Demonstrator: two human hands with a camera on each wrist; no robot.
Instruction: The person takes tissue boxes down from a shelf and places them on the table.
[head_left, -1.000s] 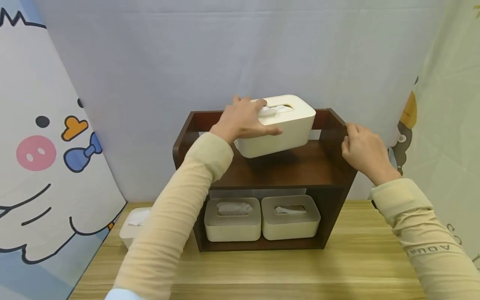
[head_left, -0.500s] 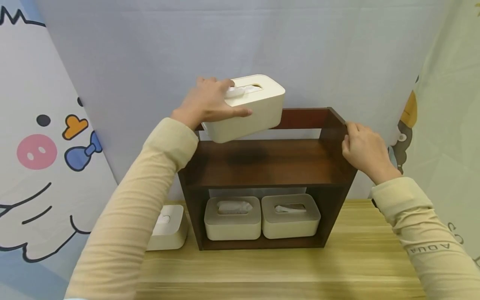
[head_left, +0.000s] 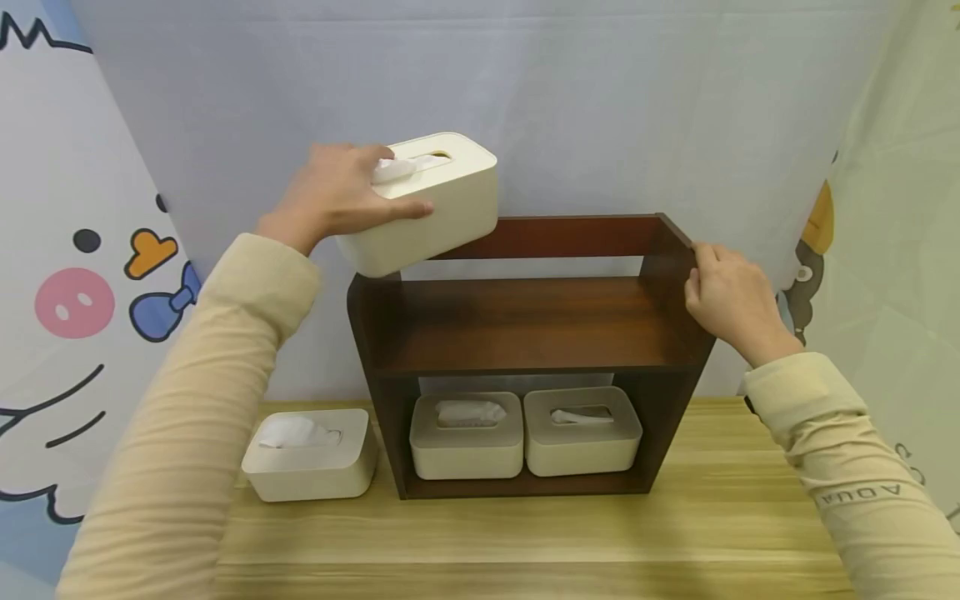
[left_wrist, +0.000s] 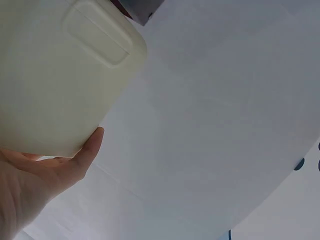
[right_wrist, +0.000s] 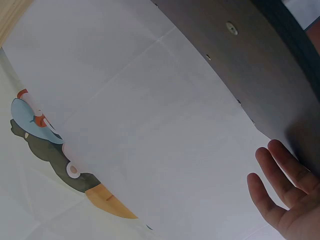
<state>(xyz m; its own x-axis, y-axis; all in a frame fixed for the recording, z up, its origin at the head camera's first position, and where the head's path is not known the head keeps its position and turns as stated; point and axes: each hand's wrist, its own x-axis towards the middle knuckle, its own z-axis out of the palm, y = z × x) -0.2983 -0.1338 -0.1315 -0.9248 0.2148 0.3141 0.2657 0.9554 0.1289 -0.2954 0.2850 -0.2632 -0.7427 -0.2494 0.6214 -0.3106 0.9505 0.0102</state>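
My left hand [head_left: 337, 193] grips a cream tissue box [head_left: 450, 204] by its near end, thumb along the front side and fingers over the top. The box hangs tilted above the left side of a dark brown two-tier shelf [head_left: 525, 333], a white tissue showing in its slot. From below, the left wrist view shows the box's smooth underside [left_wrist: 55, 90]. My right hand [head_left: 735, 300] holds the top edge of the shelf's right side panel. In the right wrist view several fingers [right_wrist: 282, 180] lie along the panel's outer face; the thumb is hidden there.
Two similar tissue boxes, a left one [head_left: 467, 454] and a right one [head_left: 583, 452], stand side by side on the lower tier. Another tissue box [head_left: 318, 479] stands on the wooden table [head_left: 525, 550] left of the shelf. A pale curtain [head_left: 600, 108] hangs behind.
My left hand has carried the tissue box up and left, from over the upper tier to above the shelf's left side. The right hand keeps its place on the side panel.
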